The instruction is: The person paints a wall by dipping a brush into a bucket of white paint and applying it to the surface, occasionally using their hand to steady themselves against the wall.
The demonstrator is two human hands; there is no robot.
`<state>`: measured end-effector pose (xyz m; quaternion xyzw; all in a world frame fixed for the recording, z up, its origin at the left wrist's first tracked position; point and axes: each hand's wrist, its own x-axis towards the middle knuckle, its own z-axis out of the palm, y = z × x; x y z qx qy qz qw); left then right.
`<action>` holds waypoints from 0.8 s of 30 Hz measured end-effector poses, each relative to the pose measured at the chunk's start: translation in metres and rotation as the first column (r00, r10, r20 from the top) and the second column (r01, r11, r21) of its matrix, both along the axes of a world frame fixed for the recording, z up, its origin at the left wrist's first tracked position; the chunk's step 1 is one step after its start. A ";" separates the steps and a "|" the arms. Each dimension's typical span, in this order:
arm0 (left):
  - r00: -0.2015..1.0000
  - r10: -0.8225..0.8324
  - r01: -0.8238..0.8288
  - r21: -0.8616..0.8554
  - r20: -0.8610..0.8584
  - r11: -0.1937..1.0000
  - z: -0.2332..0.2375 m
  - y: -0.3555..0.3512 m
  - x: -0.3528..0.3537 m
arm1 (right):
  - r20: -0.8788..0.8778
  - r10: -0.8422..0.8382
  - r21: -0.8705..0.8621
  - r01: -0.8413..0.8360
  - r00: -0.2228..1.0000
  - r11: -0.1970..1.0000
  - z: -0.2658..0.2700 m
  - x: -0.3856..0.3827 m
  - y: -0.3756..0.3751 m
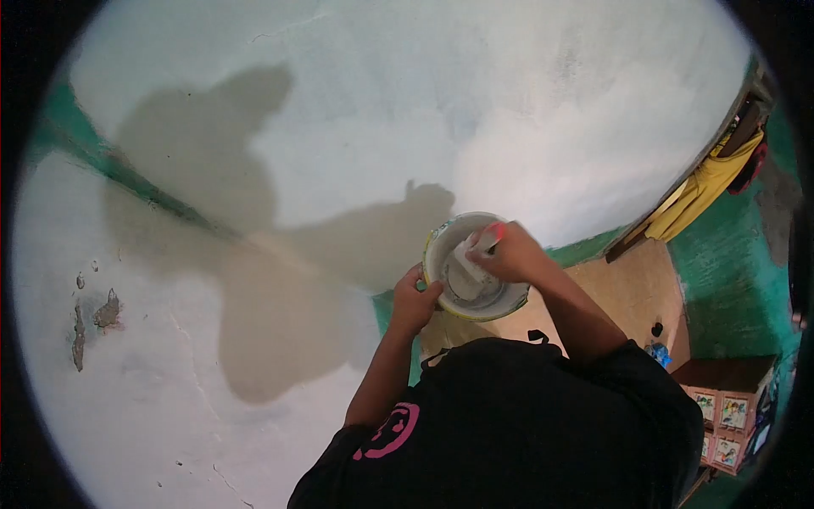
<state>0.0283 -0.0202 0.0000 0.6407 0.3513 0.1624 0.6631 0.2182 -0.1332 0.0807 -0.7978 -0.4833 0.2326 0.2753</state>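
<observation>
The bucket [435, 251] opens upward, partly blocked by the right hand [511, 254], with the wall [526, 136] beyond.

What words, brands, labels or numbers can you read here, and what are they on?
No text can be read anywhere in this picture.
Bucket: coloured marks on the rim, too blurred to make out.
Black shirt: a pink print, with no letters I can make out.
Small cabinet: picture panels, too small to read any writing.

1. Spreads below as a smooth tan floor [632, 284].
2. Carries a small black object [657, 328], too indistinct to identify, near a crumpled bright-blue item [658, 353].
3. Reaches a brown wooden cabinet [731, 374] with picture-covered panels.
</observation>
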 end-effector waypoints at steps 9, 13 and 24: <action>0.996 0.080 -0.080 -0.009 0.034 0.997 -0.020 0.000 0.002 | -0.987 0.124 0.163 0.669 0.107 0.725 -0.019 0.073 -0.052; 0.994 0.108 -0.106 -0.120 0.012 0.987 0.008 -0.008 0.008 | -0.945 0.312 0.140 0.743 -0.096 0.654 -0.035 0.066 -0.064; 0.996 0.075 -0.069 -0.124 0.044 0.990 -0.006 -0.002 0.011 | -0.929 0.360 0.260 0.843 0.085 0.471 -0.002 0.076 -0.067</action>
